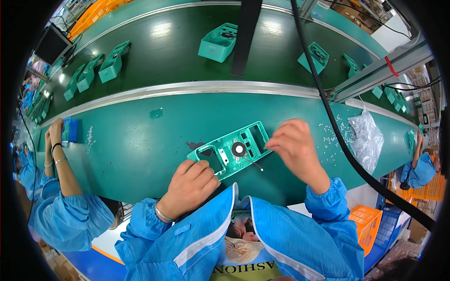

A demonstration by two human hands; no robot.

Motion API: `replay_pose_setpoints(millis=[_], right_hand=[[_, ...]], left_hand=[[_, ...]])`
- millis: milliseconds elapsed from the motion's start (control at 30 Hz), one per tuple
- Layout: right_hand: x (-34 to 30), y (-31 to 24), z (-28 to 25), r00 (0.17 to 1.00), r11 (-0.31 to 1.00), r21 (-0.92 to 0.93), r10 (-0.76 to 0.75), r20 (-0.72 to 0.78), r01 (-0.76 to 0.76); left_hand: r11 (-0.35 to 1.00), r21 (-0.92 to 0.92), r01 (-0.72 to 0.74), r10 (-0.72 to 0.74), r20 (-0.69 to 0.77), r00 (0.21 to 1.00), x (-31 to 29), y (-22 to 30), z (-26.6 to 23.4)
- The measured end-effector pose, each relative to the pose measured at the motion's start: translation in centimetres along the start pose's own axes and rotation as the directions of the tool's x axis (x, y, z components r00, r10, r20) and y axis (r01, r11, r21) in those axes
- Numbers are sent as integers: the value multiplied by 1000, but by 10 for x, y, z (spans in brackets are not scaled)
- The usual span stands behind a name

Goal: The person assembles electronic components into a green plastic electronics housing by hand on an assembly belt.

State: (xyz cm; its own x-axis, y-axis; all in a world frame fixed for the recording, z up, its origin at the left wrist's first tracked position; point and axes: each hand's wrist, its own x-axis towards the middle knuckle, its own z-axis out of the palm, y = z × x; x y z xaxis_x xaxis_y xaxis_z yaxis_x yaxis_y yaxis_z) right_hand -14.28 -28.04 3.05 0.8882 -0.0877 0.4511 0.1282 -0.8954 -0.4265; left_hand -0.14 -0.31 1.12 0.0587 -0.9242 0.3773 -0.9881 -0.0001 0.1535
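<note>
A green plastic housing [228, 171] lies tilted on the bench in front of me, its inner side up. It has a rectangular opening at each end and a round black speaker [238, 149] with a pale centre in the middle. A short wire with a small plug [261, 169] trails from the speaker over the near edge. My left hand [190, 185] is closed round the housing's left end. At the right end my right hand [296, 149] is pinched, its fingertips at the housing's edge; whatever lies between them is hidden.
Several similar housings [218, 43] stand on the dark green conveyor [164, 51] beyond a metal rail. Small white bits and a clear plastic bag [366, 140] lie at right. A black cable [328, 110] hangs across. At left, a co-worker's hands [55, 133] touch a blue box [70, 129].
</note>
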Motion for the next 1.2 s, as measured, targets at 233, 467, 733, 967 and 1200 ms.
replay_pose_setpoints(millis=[233, 467, 733, 967, 1200], right_hand=[[9, -8, 17, 995, 999, 50, -24, 97, 19], [2, -12, 20, 993, 998, 60, -7, 120, 0], [10, -27, 32, 980, 982, 160, -122, 156, 97], [14, -31, 31, 967, 980, 144, -162, 197, 135], [16, -36, 29, 952, 977, 46, -214, 219, 209]], left_hand=[[1000, 14, -25, 25, 3, 1000, -3, -4, 2], [999, 25, -31, 32, -6, 999, -4, -4, 0], [1000, 14, -16, 16, -9, 1000, -1, -3, -1], [1000, 24, -8, 9, -16, 1000, -1, -2, -3], [1000, 15, -11, 11, -15, 1000, -3, -3, -2]])
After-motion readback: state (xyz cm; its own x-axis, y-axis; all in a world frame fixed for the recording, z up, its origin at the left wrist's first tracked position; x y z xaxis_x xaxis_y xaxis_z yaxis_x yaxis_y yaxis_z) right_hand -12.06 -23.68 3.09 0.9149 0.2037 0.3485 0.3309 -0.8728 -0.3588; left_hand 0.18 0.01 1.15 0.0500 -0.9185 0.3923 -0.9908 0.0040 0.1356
